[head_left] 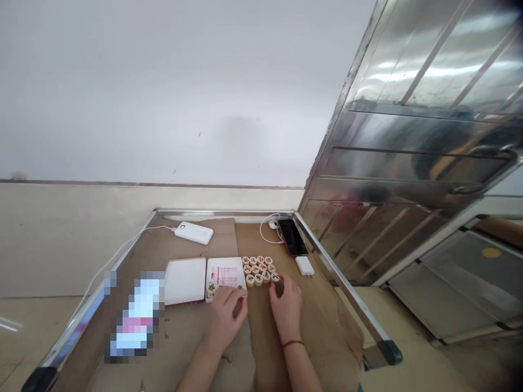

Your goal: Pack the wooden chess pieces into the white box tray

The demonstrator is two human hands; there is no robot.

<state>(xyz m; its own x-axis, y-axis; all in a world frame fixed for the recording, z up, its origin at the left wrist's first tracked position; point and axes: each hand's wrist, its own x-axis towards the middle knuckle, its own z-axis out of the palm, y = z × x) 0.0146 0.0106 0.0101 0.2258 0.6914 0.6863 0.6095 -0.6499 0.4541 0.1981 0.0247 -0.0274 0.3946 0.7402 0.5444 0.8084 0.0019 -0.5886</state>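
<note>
Round wooden Chinese chess pieces (260, 268) lie in three rows, the two far rows with red characters and the near row with black ones. At the right end of the near row, my right hand (286, 305) has its thumb and forefinger closed around a black-marked piece (275, 277). My left hand (227, 310) is curled at the near edge of an open white box half (224, 263) with pink lines inside. Black-marked pieces (211, 289) show just beyond that hand. Its fingers look closed, and whatever is under them is hidden.
Another white box half (185, 280) adjoins on the left. A white power bank (194, 233) with a cable, a dark phone (292, 237), a white charger (304, 265) and a blurred-out item (139, 316) lie on the cardboard-covered table. Its metal rim (339, 288) runs near a metal door (392, 163).
</note>
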